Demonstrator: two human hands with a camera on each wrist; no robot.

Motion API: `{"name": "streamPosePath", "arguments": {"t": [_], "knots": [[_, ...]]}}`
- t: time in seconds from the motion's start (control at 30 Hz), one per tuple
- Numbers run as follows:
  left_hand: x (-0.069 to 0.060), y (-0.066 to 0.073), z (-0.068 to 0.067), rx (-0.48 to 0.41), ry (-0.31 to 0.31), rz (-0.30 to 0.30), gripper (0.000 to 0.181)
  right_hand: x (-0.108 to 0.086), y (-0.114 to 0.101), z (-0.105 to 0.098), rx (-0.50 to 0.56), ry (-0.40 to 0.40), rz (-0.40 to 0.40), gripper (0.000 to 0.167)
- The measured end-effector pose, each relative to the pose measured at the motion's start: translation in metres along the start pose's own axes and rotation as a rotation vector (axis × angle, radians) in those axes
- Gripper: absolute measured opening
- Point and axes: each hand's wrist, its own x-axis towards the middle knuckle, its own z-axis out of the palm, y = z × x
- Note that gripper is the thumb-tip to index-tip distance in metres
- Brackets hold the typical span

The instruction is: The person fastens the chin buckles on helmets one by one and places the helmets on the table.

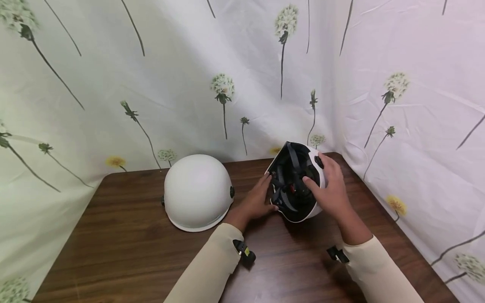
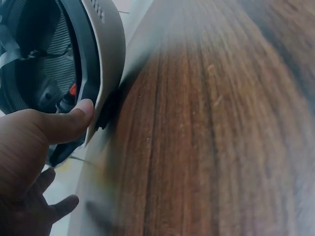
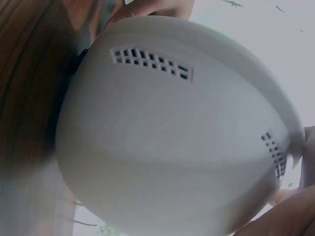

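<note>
A white helmet (image 1: 320, 210) is tipped on its side at the right of the table in the head view, its black lining (image 1: 293, 176) and straps facing me. My right hand (image 1: 333, 187) grips its right rim, thumb inside and fingers over the outer shell. At the left rim, my left hand (image 1: 255, 200) touches the edge with fingers spread; in the left wrist view its thumb (image 2: 74, 120) lies on the rim. A red part (image 2: 73, 89) shows inside. Vent grilles (image 3: 152, 63) mark the shell in the right wrist view.
A second white helmet (image 1: 197, 191) sits dome up on the brown wooden table (image 1: 125, 235), left of my left forearm. Flower-print white cloth (image 1: 182, 84) hangs behind the table and along its right side.
</note>
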Motion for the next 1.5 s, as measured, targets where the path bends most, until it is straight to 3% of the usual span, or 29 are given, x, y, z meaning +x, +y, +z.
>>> {"name": "streamPosePath", "arguments": {"t": [0.23,0.43,0.7,0.9,1.07,1.33,1.5], "knots": [[0.001,-0.002,0.003,-0.028,0.004,0.006,0.101,0.001,0.006,-0.009,0.011,-0.070,0.048,0.090],[-0.001,-0.003,0.004,0.041,-0.010,0.009,0.099,-0.001,0.009,-0.008,0.030,-0.059,0.043,0.090],[-0.002,0.008,-0.019,0.040,-0.019,0.010,0.102,-0.003,0.005,-0.007,0.034,-0.058,0.061,0.090],[0.009,0.032,-0.047,0.102,0.029,0.061,0.102,-0.003,0.005,-0.008,0.023,-0.057,0.056,0.091],[0.020,0.059,-0.067,0.175,0.050,0.043,0.105,-0.004,0.005,-0.008,0.029,-0.052,0.045,0.091],[0.039,0.099,-0.082,0.183,0.034,-0.007,0.106,-0.005,0.003,-0.008,0.026,-0.063,0.059,0.092],[0.049,0.114,-0.086,0.256,0.017,-0.023,0.105,-0.004,0.003,-0.008,0.022,-0.057,0.058,0.096]]}}
